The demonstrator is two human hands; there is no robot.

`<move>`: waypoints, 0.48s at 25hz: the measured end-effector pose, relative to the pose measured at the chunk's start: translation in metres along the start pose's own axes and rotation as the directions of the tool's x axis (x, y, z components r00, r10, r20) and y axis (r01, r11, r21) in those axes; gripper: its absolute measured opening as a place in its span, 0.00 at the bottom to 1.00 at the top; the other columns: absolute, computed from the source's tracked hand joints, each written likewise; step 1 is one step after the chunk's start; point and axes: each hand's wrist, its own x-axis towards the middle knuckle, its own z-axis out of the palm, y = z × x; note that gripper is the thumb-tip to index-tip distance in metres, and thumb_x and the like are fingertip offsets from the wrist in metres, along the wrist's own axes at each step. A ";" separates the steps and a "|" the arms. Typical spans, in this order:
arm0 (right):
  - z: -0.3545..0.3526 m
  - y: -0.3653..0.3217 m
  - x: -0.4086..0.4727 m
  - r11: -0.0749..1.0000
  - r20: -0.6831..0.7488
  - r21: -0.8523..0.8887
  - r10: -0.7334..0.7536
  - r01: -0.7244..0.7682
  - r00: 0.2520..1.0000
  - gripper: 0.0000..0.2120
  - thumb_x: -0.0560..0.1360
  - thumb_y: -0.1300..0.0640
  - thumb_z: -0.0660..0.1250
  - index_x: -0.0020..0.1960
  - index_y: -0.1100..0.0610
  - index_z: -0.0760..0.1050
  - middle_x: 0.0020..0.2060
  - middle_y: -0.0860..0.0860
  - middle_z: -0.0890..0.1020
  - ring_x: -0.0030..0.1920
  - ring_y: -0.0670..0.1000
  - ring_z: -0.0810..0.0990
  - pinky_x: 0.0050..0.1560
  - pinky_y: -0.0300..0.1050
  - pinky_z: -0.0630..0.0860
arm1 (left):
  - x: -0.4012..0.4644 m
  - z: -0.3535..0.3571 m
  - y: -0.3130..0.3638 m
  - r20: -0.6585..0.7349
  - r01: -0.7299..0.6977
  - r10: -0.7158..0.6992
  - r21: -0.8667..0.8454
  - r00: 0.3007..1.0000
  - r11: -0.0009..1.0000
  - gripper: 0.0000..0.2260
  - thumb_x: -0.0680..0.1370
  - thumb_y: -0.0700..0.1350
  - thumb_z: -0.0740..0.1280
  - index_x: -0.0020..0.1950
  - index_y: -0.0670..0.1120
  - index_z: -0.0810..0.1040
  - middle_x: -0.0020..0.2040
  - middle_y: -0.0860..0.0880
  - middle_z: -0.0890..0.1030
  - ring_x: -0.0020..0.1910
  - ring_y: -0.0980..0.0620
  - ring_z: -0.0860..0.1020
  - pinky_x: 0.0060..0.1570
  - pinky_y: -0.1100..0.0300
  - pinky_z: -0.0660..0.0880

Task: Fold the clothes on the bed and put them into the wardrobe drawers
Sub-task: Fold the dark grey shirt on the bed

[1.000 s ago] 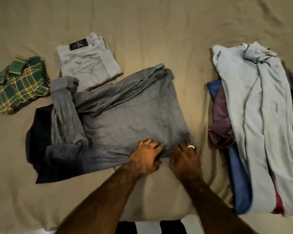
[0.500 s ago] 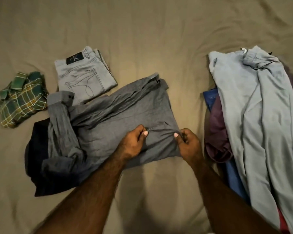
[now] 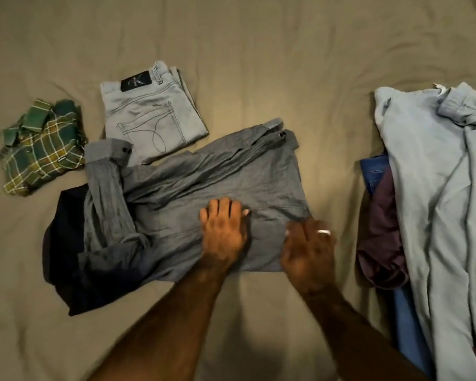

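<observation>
While the crumpled grey button-up shirt [image 3: 204,174] lies spread across the middle of the olive-tan bed sheet [image 3: 245,50], its near edge is seen doubled over itself, and both hands are laid on that folded part. The left hand [image 3: 224,232] is pressed flat on the fabric with its fingers straight and held close together, pointing away from the person. The right hand [image 3: 309,251] is placed palm down on the near right corner of the shirt, its fingers loosely extended; a pale ring [image 3: 323,231] is worn on one finger. This hand is blurred, so whether any cloth is pinched under it cannot be told.

One cuffed sleeve [image 3: 105,177] of the shirt is draped leftward over a dark navy garment [image 3: 63,243], which is partly covered by the shirt. A folded pair of light grey jeans [image 3: 151,116] with a black waistband patch is set just beyond the shirt, its near corner touching or slightly overlapped by it. A folded green and yellow plaid shirt [image 3: 39,147] is placed further left, apart from the jeans.

On the right, well apart from the grey shirt, an unfolded heap is found: a pale blue-grey shirt [image 3: 437,188] is laid on top, with a maroon garment [image 3: 379,237] and a blue garment [image 3: 374,169] showing beneath its left edge.
</observation>
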 end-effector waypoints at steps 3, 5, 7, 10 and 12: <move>0.027 -0.043 -0.005 0.957 0.250 0.145 -0.280 0.250 0.927 0.14 0.75 0.54 0.63 0.56 0.57 0.81 0.52 0.58 0.79 0.52 0.64 0.79 0.54 0.59 0.76 | -0.082 -0.006 -0.061 -0.055 0.041 -0.039 0.043 0.998 0.998 0.08 0.82 0.49 0.66 0.49 0.45 0.77 0.46 0.41 0.75 0.44 0.38 0.74 0.46 0.43 0.69; 0.038 -0.048 -0.004 0.976 0.304 0.138 -0.204 0.168 0.931 0.13 0.77 0.54 0.64 0.57 0.57 0.81 0.54 0.58 0.80 0.53 0.64 0.79 0.56 0.59 0.76 | -0.132 -0.013 -0.108 -0.047 0.211 -0.207 0.118 0.977 0.970 0.12 0.82 0.51 0.65 0.52 0.43 0.80 0.48 0.39 0.76 0.46 0.36 0.74 0.47 0.42 0.69; 0.053 -0.067 -0.005 0.992 0.282 0.075 -0.122 0.105 0.952 0.12 0.77 0.55 0.66 0.58 0.57 0.80 0.56 0.59 0.80 0.51 0.65 0.78 0.55 0.60 0.74 | -0.174 -0.030 -0.165 -0.070 0.528 -0.523 0.157 0.849 0.835 0.20 0.81 0.56 0.65 0.60 0.41 0.79 0.53 0.37 0.77 0.51 0.35 0.74 0.50 0.40 0.69; 0.057 -0.088 -0.011 0.990 0.270 -0.032 -0.122 0.136 0.955 0.13 0.73 0.55 0.70 0.57 0.57 0.79 0.55 0.60 0.79 0.50 0.64 0.76 0.55 0.60 0.70 | -0.196 -0.042 -0.197 -0.091 0.727 -0.724 0.005 0.684 0.686 0.31 0.78 0.62 0.66 0.69 0.38 0.74 0.62 0.35 0.76 0.60 0.33 0.73 0.57 0.39 0.69; 0.066 -0.133 -0.016 0.978 0.284 0.019 -0.204 0.208 0.937 0.14 0.72 0.55 0.71 0.57 0.56 0.80 0.54 0.59 0.80 0.52 0.64 0.76 0.55 0.60 0.69 | -0.204 -0.048 -0.223 -0.100 0.805 -0.818 -0.148 0.566 0.575 0.32 0.77 0.62 0.68 0.70 0.38 0.73 0.63 0.35 0.76 0.61 0.33 0.73 0.59 0.40 0.70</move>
